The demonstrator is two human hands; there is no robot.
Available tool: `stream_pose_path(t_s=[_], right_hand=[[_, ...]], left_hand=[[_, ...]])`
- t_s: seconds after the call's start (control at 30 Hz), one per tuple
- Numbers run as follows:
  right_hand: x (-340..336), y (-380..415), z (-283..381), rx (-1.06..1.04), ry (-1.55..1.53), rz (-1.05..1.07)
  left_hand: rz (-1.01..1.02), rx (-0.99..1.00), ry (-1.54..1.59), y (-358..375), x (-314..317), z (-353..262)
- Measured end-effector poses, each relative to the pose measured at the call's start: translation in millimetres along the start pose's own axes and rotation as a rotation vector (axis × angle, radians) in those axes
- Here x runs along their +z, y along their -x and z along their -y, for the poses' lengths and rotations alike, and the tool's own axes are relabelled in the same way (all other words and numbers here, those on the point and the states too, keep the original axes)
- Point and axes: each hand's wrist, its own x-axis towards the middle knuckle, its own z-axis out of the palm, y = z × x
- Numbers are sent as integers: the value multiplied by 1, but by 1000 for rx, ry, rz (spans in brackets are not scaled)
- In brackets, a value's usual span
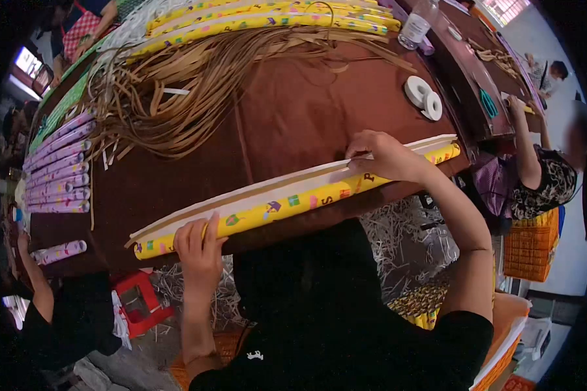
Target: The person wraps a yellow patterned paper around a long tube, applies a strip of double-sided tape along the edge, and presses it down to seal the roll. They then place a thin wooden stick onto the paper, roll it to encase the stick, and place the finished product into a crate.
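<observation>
A long roll of yellow printed wrapping paper (293,202) lies slantwise along the near side of the brown table. Its loose edge shows as a white flap (254,187), with a tan strip running along it on the left part. My left hand (199,251) grips the roll near its left end, fingers over the top. Toward the right end, my right hand (390,159) is closed in a pinch at the flap and roll; whether something small sits between the fingertips is hidden.
Tan strips (202,98) lie heaped at the back left, by yellow rolls (267,26) and purple rolls (59,171). White tape rolls (424,98) and a bottle (417,25) stand right. Co-workers' arms (527,140) reach in from both sides. A red stool (140,303) stands below.
</observation>
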Motion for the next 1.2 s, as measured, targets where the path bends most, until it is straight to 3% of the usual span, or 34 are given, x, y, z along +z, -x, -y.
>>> stream_pose_path(t_s=[0.07,0.17,0.43,0.57,0.63,0.7,0.73,0.77,0.9,1.07,1.2], right_hand=[[7,7,3,62,-175,-91],[5,21,18,113,-187,-97],[12,40,13,-112,-125,-110],[28,53,9,-193,52,-233],[37,59,8,-250,113,-270],[50,63,10,-266,166,-415],[55,65,12,-259,156,-410],[59,66,13,-270,214,-463],[80,69,10,-320,321,-624],[90,73,2,-356,289,-668],[92,74,4,-310,254,-671]], left_hand=[[3,6,0,1,0,-1],[-54,13,-45,6,5,1],[-270,56,23,21,22,14],[-266,129,-96,20,13,8],[-357,191,-272,25,8,-6],[-448,289,-195,42,22,0],[-392,245,-70,30,14,-20],[-209,189,-70,-2,-8,-49],[224,217,-12,-89,-13,-113],[286,404,42,-116,28,-153],[211,385,28,-113,49,-159]])
